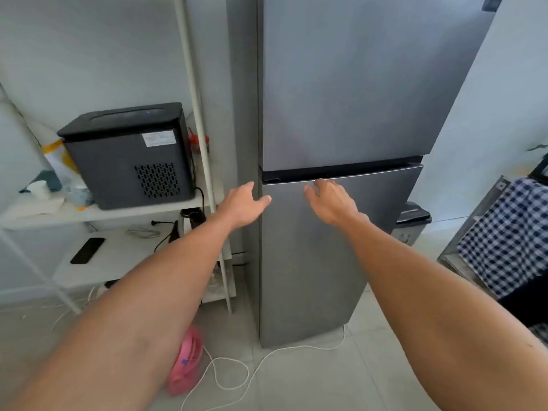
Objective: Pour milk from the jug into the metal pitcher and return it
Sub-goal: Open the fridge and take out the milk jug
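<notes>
Forearms: two bare forearms fill the near foreground, both stretched toward the far middle of the scene.
Left hand (243, 203): open, fingers spread, grasping nothing; it lies at the left edge of the tall grey brushed-metal fridge (341, 84), thumb tip against the front of the lower grey fridge door (320, 262).
Right hand (332, 200): fingers curled loosely at the top edge of that door, just under the dark gap between the two doors; whether they have hooked the lip I cannot tell.
Doors: both look shut, the lower one perhaps a crack ajar at its top.
Milk jug: not in view; by my judgement it is probably inside the fridge.
Metal pitcher: not in view either.
Left side: white open shelf rack (98, 212) carrying a black box-shaped countertop machine (127, 155) with a vented side.
Near floor: pale tiles with a small pink fan (186, 360) and a loose white cord (267, 357).
Right side: blue-and-white checked cloth (504, 238) draped over something.
Progress: seemingly the very start; no milk fetched or poured.
Left to do: open the door, take the jug, pour, return it.
</notes>
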Available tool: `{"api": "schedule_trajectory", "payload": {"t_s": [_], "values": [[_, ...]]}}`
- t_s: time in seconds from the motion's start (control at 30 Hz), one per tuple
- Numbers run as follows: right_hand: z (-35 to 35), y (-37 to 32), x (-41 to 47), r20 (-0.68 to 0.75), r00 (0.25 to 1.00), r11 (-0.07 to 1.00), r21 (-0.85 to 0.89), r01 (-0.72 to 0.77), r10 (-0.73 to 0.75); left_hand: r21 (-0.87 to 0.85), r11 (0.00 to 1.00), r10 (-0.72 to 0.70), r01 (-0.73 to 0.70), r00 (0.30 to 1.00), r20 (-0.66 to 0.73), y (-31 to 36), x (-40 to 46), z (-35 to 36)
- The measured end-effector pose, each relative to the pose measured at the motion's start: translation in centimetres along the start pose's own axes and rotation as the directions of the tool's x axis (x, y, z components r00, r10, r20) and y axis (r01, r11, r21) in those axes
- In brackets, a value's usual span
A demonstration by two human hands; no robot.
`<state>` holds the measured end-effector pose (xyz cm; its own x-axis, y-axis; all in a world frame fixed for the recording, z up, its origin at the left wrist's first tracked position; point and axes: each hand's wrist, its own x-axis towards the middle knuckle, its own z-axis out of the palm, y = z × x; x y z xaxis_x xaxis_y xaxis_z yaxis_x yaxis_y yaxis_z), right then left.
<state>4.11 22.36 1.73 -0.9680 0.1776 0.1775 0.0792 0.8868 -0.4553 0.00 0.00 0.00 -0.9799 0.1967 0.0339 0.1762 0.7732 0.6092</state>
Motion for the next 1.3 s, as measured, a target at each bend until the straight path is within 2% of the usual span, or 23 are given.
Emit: {"api": "schedule_trajectory", "payload": {"t_s": [0.13,0.23,0.43,0.6,0.77,1.07,1.3], "values": [[2.0,-0.1,2.1,0.011,0.998,0.998,0.029,-0.054,0.054,-0.127,0.992,-0.003,0.011,0.998,0.059,-2.1,2.4,2.1],[3.8,-0.4,4.5,-0.010,0.998,0.993,0.100,-0.058,0.059,-0.184,0.983,0.002,0.006,0.999,0.046,-3.6,4.9,3.5],[7.0,-0.9,8.2,-0.147,0.984,0.967,0.245,-0.066,0.104,-0.365,0.929,0.069,-0.066,0.998,-0.003,-5.8,9.3,5.6],[9.4,-0.5,9.3,-0.325,0.927,0.912,0.407,-0.040,0.186,-0.453,0.885,0.098,-0.109,0.994,-0.048,-7.6,10.7,7.9],[10.3,-0.4,9.6,-0.400,0.886,0.862,0.507,0.001,0.234,-0.418,0.894,0.132,-0.163,0.986,-0.103,-8.5,11.2,9.3],[8.8,-0.9,9.2,-0.329,0.913,0.875,0.481,-0.058,0.241,-0.391,0.902,0.161,-0.185,0.982,-0.094,-8.1,10.5,8.8],[8.2,-0.1,7.0,-0.363,0.887,0.899,0.422,-0.116,0.285,-0.293,0.925,0.228,-0.241,0.970,-0.080,-7.2,5.8,9.5]]}}
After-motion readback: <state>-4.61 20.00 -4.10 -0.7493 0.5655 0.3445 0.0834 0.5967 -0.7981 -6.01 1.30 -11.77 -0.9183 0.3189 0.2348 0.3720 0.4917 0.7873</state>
